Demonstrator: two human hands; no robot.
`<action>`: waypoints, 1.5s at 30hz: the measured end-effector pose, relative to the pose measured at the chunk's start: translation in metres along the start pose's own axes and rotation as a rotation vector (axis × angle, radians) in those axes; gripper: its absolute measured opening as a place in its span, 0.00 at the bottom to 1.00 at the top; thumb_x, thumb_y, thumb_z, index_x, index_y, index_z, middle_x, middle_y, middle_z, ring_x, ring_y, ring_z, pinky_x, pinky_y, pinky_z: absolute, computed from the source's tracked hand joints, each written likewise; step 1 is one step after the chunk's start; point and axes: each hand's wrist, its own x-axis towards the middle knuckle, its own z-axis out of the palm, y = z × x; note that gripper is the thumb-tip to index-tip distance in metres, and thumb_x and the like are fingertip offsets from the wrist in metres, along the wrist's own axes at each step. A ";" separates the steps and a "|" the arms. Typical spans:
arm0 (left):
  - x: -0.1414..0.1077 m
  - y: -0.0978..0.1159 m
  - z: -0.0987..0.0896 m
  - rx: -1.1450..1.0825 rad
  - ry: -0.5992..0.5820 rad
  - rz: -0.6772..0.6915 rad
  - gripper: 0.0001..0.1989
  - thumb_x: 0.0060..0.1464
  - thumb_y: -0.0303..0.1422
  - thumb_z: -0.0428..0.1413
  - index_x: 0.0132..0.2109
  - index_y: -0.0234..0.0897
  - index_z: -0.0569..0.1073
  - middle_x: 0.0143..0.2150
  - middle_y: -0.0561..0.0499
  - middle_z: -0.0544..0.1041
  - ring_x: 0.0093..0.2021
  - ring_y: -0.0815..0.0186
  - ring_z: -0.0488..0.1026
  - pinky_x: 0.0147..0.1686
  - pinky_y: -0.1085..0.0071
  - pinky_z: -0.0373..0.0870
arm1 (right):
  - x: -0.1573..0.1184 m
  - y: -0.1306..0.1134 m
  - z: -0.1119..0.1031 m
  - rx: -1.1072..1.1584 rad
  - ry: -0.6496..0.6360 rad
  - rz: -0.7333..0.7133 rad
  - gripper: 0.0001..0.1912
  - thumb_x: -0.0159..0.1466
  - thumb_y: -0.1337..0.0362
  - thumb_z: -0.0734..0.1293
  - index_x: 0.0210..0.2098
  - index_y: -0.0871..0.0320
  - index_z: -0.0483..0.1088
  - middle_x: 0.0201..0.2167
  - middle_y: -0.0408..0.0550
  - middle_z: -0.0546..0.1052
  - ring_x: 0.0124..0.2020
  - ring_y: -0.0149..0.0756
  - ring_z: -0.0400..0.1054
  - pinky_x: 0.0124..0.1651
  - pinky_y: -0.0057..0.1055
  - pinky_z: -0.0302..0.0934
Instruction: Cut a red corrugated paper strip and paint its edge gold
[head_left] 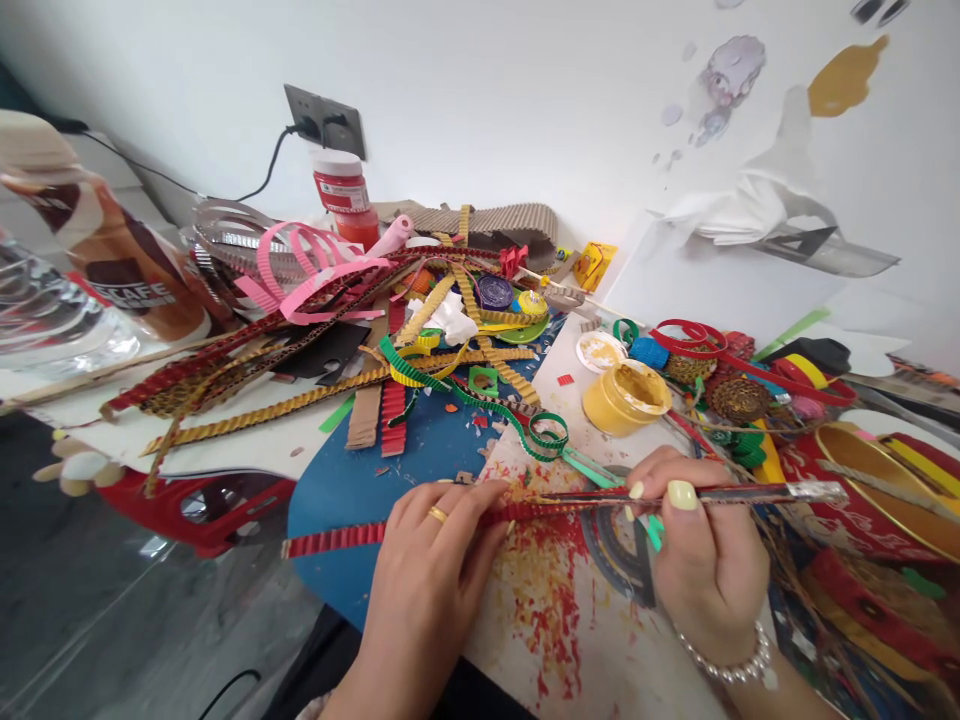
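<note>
A long red corrugated strip [337,539] lies across the paint-stained board [551,640] and the blue surface. My left hand [442,550] rests over it, fingers closed on the strip near its middle. My right hand [701,540] pinches a dark-handled paintbrush [757,494] with a pale end pointing right; the brush reaches left along the strip toward my left fingers. Its bristles are hard to make out. Under my right hand lie green-handled scissors [592,467] and a dark protractor-like arc [611,550]. An open yellow paint jar [626,398] stands just behind, its lid [600,350] beside it.
Curled green strip [499,405], yellow strips and pink strips [300,265] are piled at the back. Bottles [112,240] stand at the left, a red paint jar [341,185] near the wall. Coloured coils and a red-gold container [885,480] crowd the right.
</note>
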 end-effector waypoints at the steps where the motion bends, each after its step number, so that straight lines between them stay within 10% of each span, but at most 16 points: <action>1: 0.000 0.000 0.000 0.006 -0.002 0.002 0.07 0.62 0.33 0.50 0.46 0.40 0.69 0.33 0.54 0.79 0.35 0.64 0.73 0.36 0.68 0.69 | 0.000 0.000 0.000 0.002 0.005 -0.002 0.10 0.68 0.71 0.55 0.35 0.55 0.66 0.27 0.42 0.67 0.28 0.32 0.63 0.27 0.30 0.60; 45: -0.007 -0.011 0.004 0.043 -0.041 0.083 0.08 0.63 0.33 0.50 0.49 0.41 0.67 0.36 0.56 0.77 0.38 0.66 0.72 0.42 0.70 0.65 | -0.001 -0.003 0.000 0.022 -0.022 0.033 0.11 0.70 0.70 0.54 0.35 0.54 0.64 0.28 0.40 0.66 0.29 0.29 0.61 0.30 0.25 0.59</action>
